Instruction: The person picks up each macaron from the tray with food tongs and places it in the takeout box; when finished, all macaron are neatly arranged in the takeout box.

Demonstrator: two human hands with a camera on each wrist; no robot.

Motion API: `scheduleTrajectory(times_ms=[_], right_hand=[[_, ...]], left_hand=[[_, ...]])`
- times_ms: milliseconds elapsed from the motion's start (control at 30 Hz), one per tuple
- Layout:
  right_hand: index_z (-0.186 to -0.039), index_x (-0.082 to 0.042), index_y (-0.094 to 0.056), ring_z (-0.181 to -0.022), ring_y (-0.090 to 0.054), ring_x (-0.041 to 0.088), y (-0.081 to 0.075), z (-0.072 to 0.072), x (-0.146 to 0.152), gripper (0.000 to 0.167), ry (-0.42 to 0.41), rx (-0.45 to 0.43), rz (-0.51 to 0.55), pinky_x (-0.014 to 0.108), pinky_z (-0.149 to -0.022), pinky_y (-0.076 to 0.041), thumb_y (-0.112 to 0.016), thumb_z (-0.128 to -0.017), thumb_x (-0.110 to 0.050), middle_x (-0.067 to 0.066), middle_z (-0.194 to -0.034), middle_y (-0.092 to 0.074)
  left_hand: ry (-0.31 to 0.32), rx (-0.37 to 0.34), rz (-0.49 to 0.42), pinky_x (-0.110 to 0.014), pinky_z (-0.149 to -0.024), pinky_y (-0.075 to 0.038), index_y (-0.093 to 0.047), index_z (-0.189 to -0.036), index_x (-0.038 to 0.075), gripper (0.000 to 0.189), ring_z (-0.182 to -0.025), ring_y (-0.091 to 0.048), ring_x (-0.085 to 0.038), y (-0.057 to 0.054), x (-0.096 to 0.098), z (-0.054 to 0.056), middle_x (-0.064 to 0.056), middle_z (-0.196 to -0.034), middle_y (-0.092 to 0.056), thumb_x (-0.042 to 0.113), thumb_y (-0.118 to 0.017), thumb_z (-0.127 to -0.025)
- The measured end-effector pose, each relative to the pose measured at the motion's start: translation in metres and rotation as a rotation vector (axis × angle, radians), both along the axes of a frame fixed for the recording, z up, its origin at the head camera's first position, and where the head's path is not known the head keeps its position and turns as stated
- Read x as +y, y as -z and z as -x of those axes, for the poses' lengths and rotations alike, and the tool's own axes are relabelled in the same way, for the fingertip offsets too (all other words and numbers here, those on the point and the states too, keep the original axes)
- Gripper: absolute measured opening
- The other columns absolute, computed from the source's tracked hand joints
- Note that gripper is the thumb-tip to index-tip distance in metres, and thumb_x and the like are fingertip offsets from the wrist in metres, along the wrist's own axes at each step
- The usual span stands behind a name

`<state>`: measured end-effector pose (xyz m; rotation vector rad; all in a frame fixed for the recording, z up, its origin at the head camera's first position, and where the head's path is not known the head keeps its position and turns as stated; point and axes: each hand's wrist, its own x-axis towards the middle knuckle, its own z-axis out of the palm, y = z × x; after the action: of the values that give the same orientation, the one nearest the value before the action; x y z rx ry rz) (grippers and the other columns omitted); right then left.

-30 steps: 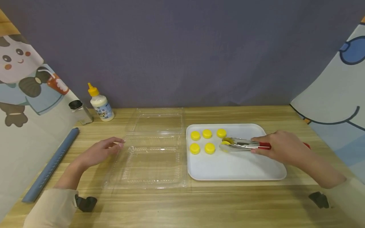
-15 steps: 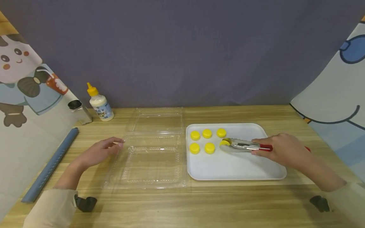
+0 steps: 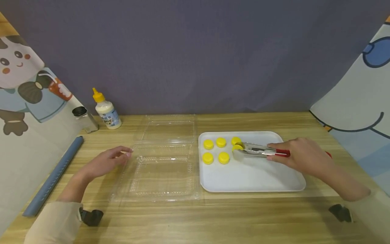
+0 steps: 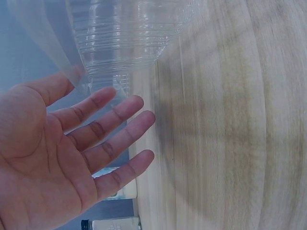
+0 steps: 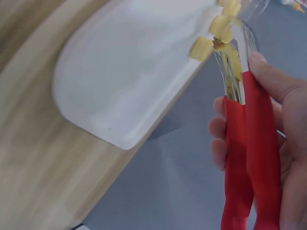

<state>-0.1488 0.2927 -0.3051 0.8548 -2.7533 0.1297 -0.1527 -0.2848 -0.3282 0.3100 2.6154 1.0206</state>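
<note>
My right hand (image 3: 301, 154) grips metal tongs (image 3: 259, 150) by their red handles (image 5: 261, 143). Between the tong tips is a yellow macaron (image 3: 237, 148), close in front of another macaron (image 3: 236, 140) at the back of the white tray (image 3: 253, 179). Several more yellow macarons (image 3: 223, 158) stand in two rows at the tray's left end. Left of the tray lies a clear plastic clamshell box (image 3: 164, 173), its lid (image 3: 170, 130) folded back. My left hand (image 3: 108, 162) is beside the box's left edge, fingers spread and nearly straight in the left wrist view, thumb at the plastic rim.
A glue-type bottle with a yellow nozzle (image 3: 108, 113) and a black-capped jar (image 3: 86, 120) stand at the back left. Along the left wall lies a blue-grey bar (image 3: 55, 176). A grey cloth wall (image 3: 195, 61) closes off the table's back.
The tongs with the macaron have shifted slightly left and toward the back, bringing it up close to the back-row macaron. My left hand stays in place.
</note>
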Motion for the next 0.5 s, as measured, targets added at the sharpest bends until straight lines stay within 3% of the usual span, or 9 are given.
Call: scheduleTrajectory(times_ms=[300,500], right_hand=[[-0.114,-0.014,-0.080,-0.045,-0.017,0.000,-0.021,0.004,-0.020,0.044,-0.042,0.045,-0.004,0.021,-0.044,-0.018,-0.080,-0.085,-0.045,-0.018,-0.047,-0.026],[-0.119,-0.013,-0.078,-0.043,-0.024,0.004,-0.038,0.005,-0.042,0.043,-0.025,0.001,-0.001,0.023,-0.043,-0.018,-0.082,-0.085,-0.040,-0.016,-0.045,-0.030]], left_hand=[[0.007,-0.019,-0.003,-0.055,-0.092,-0.050,-0.046,-0.144,-0.006,0.048,-0.120,-0.056,-0.043,0.000,-0.002,0.001,-0.030,-0.137,-0.054,0.029,-0.042,-0.112],[0.015,-0.029,-0.009,-0.056,-0.093,-0.049,-0.045,-0.145,-0.005,0.049,-0.121,-0.055,-0.044,-0.001,-0.001,0.003,-0.031,-0.140,-0.052,0.030,-0.041,-0.112]])
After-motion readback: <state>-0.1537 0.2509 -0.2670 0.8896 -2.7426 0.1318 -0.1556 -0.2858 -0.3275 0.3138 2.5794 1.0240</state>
